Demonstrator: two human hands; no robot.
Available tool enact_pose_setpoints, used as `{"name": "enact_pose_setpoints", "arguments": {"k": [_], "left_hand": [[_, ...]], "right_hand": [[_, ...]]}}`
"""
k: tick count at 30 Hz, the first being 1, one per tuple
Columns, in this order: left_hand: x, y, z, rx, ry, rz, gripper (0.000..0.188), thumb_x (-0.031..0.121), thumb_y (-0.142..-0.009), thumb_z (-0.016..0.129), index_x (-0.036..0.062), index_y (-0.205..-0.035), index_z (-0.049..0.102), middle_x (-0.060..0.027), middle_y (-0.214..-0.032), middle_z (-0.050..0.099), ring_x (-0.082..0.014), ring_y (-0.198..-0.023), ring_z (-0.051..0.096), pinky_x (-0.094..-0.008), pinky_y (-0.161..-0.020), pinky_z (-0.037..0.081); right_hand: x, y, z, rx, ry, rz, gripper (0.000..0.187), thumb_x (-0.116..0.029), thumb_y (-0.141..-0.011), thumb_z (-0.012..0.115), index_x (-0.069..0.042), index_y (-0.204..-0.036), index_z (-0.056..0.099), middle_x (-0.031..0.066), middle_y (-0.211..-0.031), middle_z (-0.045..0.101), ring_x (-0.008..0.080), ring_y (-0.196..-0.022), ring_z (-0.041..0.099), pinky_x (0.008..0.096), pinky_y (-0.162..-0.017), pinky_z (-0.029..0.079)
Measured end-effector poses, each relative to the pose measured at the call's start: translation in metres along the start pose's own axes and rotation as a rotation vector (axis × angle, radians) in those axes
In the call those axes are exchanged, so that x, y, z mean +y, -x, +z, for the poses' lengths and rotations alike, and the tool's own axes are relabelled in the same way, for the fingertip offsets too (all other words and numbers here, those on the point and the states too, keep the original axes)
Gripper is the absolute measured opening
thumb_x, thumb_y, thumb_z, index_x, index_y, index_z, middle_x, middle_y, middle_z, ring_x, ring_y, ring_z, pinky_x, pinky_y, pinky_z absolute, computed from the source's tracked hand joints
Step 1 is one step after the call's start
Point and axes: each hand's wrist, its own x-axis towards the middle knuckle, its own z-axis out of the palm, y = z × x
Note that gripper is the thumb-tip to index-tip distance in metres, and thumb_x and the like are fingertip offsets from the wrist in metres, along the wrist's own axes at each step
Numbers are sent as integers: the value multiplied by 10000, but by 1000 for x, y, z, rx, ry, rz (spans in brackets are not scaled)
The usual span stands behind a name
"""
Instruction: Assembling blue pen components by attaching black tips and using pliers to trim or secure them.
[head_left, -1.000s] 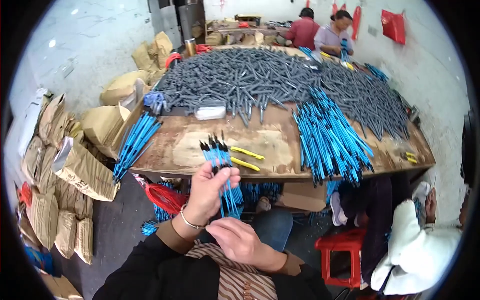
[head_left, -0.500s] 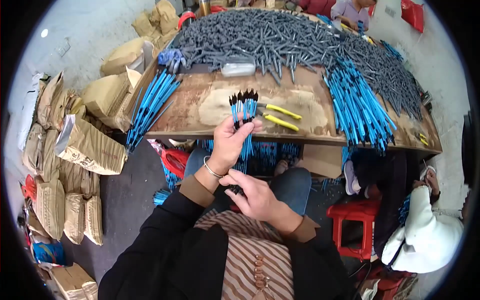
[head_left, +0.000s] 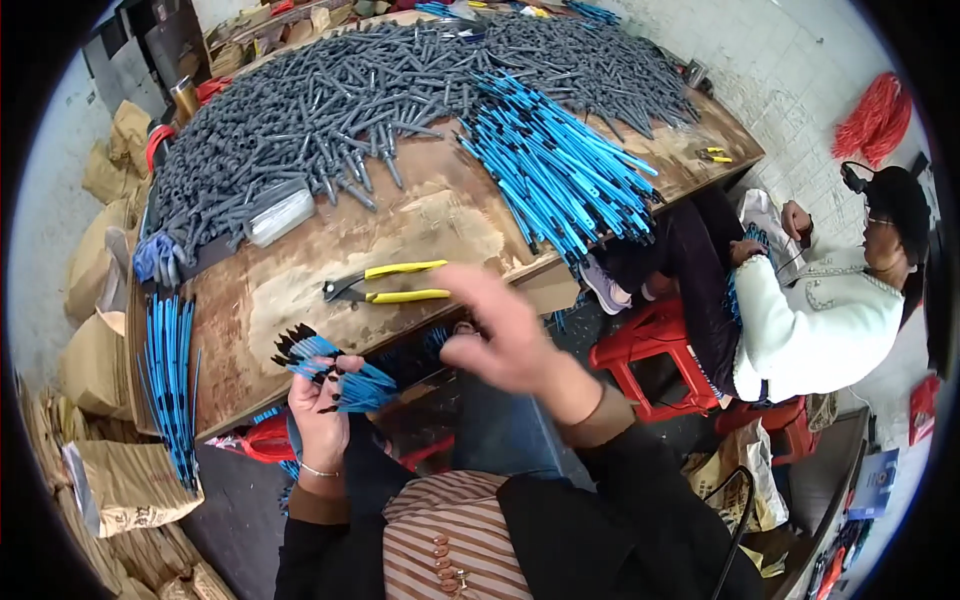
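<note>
My left hand (head_left: 322, 405) is closed around a bundle of thin blue strips with black ends (head_left: 350, 385), held just past the table's near edge. The black tips point up and to the left. Blurred by motion, my right hand (head_left: 515, 345) is raised at the table edge, thumb apart from the fingers, nothing seen in it. Its fingertips are nearest to the yellow handles of the pliers (head_left: 385, 283), which lie on the wooden table (head_left: 430, 215) with jaws to the left. A larger pile of blue and black strips (head_left: 560, 165) lies on the table further right.
Grey plugs (head_left: 330, 90) are heaped across the back of the table, a clear plastic box (head_left: 281, 212) beside them. More blue strips (head_left: 170, 370) hang over the left edge. At the right, a co-worker in a white jacket (head_left: 820, 320) sits by a red stool (head_left: 650, 360).
The view has swung to the right. My right hand has left my left wrist and risen toward the pliers. The left hand still holds its bundle, now tilted over to the left.
</note>
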Motion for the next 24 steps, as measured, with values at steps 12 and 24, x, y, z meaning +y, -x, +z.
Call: {"name": "enact_pose_setpoints", "arguments": {"k": [12, 24], "left_hand": [[-4, 10, 17, 39, -80, -136, 188, -18, -854, 527, 24, -1037, 536, -193, -972, 644, -264, -864, 617, -322, -790, 480], [3, 1, 13, -13, -66, -238, 145, 32, -880, 520, 44, -1023, 527, -178, -964, 644, -274, -902, 612, -364, -859, 460]], "right_hand": [[210, -122, -247, -124, 1084, 742, 674, -503, -883, 500, 59, -1253, 466, 202, -1287, 508, 370, -1184, 475, 402, -967, 393], [212, -78, -266, 98, 799, 733, 616, -481, -909, 442, 53, -1201, 538, 196, -1236, 559, 341, -1129, 531, 366, -957, 409]]}}
